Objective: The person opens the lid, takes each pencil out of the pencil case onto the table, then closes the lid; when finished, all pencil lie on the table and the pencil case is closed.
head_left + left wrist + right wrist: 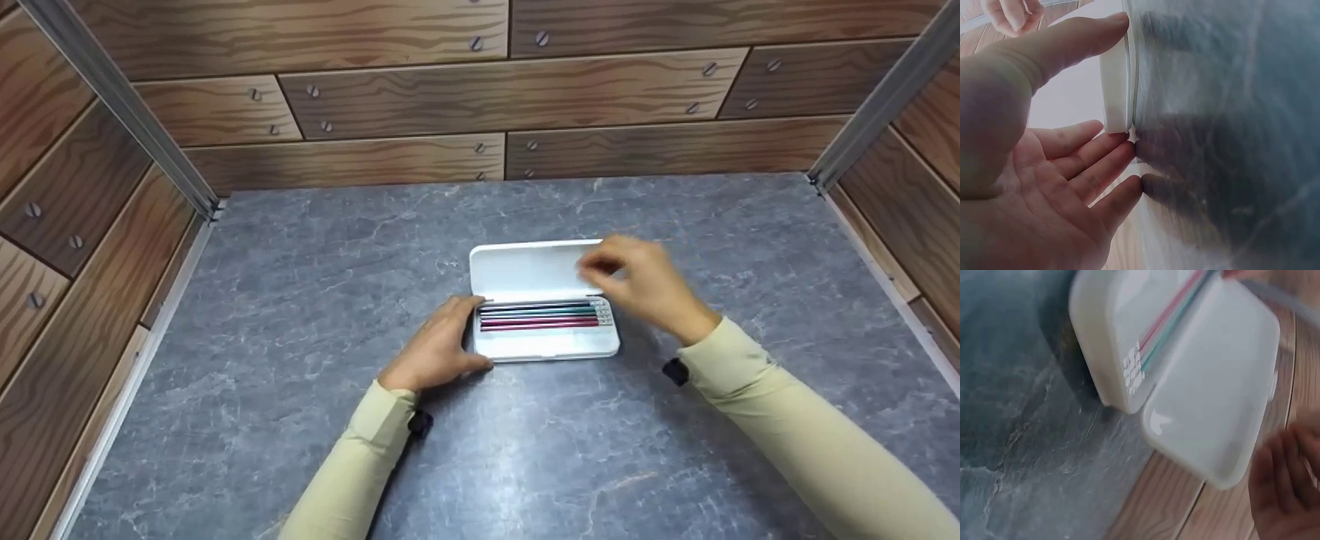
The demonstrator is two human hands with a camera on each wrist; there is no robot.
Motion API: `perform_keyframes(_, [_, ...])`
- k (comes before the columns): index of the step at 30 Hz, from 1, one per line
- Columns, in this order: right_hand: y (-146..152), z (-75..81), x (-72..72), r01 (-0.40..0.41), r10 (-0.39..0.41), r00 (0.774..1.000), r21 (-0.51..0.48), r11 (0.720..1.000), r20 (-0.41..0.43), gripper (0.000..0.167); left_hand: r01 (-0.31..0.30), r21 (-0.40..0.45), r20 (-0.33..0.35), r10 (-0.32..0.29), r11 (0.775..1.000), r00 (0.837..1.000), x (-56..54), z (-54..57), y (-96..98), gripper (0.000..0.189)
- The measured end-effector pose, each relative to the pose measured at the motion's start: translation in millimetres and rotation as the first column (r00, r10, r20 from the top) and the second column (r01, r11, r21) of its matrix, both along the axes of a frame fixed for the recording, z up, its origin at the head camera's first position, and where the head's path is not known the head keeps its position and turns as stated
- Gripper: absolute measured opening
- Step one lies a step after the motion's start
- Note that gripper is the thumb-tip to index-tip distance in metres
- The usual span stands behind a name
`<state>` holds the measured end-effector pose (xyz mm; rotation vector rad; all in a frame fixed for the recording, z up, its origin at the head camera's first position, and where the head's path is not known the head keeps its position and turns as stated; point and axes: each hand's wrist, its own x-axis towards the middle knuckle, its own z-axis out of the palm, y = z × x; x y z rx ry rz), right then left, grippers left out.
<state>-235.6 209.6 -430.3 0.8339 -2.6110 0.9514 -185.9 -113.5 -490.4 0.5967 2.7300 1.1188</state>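
A white pencil case lies on the grey table with its lid raised at the back. Several slim pencils, blue, teal and pink-red, lie side by side in it, pale ends to the right. My left hand holds the case's left end, thumb at the front edge and fingers around the side and back. Over the lid's right part hovers my right hand, fingers loosely curled and blurred. In the right wrist view that hand appears beside the lid, nothing visible in it.
Marbled grey tabletop surrounds the case. Wood-patterned panels stand at the back and both sides, with metal posts at the rear corners. Each wrist carries a small black device.
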Motion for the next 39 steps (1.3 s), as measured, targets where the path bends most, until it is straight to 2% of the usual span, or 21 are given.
perform_keyframes(2, [-5,-4.5,4.1,-0.129,0.13,0.992,0.119,0.985,-0.004,0.011,-0.002,0.0,-0.001,0.002,1.0,1.0,-1.9,2.1,-0.8,0.098])
perform_keyframes(4, [-9,-10.5,5.9,-0.208,0.21,0.977,0.231,0.95,0.016,0.011,-0.003,-0.002,0.004,0.003,1.0,1.0,-2.6,2.6,-1.2,0.098])
perform_keyframes(7, [-11,-19.8,6.2,-0.246,0.253,0.967,0.348,0.905,0.027,0.009,0.002,-0.006,0.012,-0.002,1.0,1.0,-2.6,1.6,-1.3,0.098])
perform_keyframes(10, [-10,-25.7,4.8,-0.242,0.262,0.965,0.395,0.886,0.005,0.006,0.003,-0.008,0.013,-0.003,1.0,1.0,-2.2,1.1,-1.2,0.098])
perform_keyframes(20, [-11,-28.0,3.9,-0.238,0.258,0.966,0.389,0.89,0.0,0.006,-0.003,0.0,0.02,0.003,1.0,1.0,-0.8,2.8,0.3,0.099])
perform_keyframes(27, [-15,-29.2,4.1,-0.213,0.251,0.968,0.447,0.869,-0.026,0.006,-0.004,-0.007,0.014,0.004,1.0,1.0,-1.2,2.6,0.2,0.099])
perform_keyframes(30, [-14,-31.8,4.1,-0.206,0.253,0.966,0.452,0.868,-0.046,0.008,0.002,-0.002,0.007,-0.002,1.0,1.0,-0.9,2.0,0.2,0.098])
perform_keyframes(39, [-9,-36.4,4.4,-0.218,0.242,0.97,0.353,0.91,-0.025,0.008,0.007,0.002,-0.012,-0.007,1.0,1.0,-1.2,1.8,-0.7,0.098])
